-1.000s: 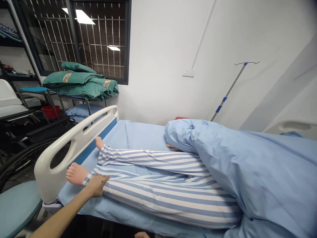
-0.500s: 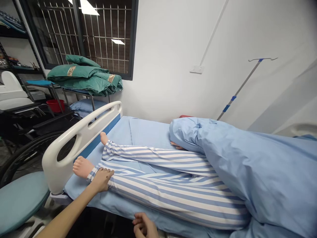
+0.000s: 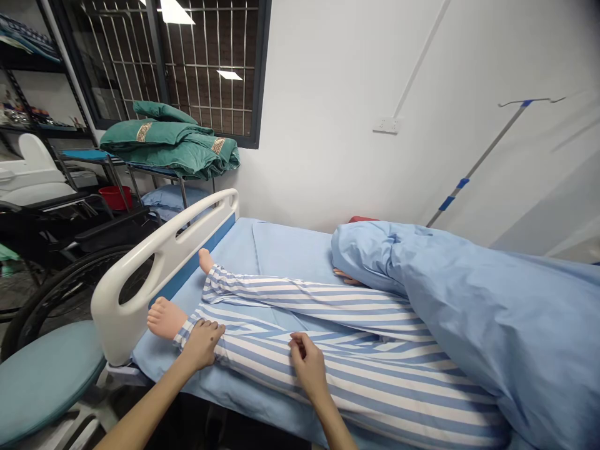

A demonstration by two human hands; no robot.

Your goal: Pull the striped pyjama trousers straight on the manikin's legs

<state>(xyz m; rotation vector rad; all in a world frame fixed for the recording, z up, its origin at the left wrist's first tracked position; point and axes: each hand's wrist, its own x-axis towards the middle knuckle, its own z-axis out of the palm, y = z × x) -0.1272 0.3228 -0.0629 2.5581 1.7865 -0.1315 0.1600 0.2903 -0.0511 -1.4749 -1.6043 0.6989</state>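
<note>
Two legs in blue-and-white striped trousers [image 3: 384,381] lie stretched out on a bed; they look like a manikin's. The bare near foot [image 3: 166,317] and far foot [image 3: 205,260] point up beside the footboard. My left hand [image 3: 205,344] rests on the near lower leg just above the ankle, its fingers curved over the striped cloth. Over the near leg around the knee is my right hand [image 3: 309,367], fingers loosely bent with a gap at the thumb and nothing visible in it. Whether it touches the cloth I cannot tell. A light blue quilt [image 3: 497,312] covers the upper body.
A white footboard [image 3: 110,294] closes the bed's left end. Beyond it stand a wheelchair [image 3: 70,250] and a round teal stool seat [image 3: 47,369]. Green folded bedding [image 3: 178,147] is stacked under the window. An IV pole [image 3: 478,162] rises behind the bed.
My right hand has moved up and forward from the bed's near edge to above the near leg. My left hand stays on the lower leg. The view has shifted slightly left.
</note>
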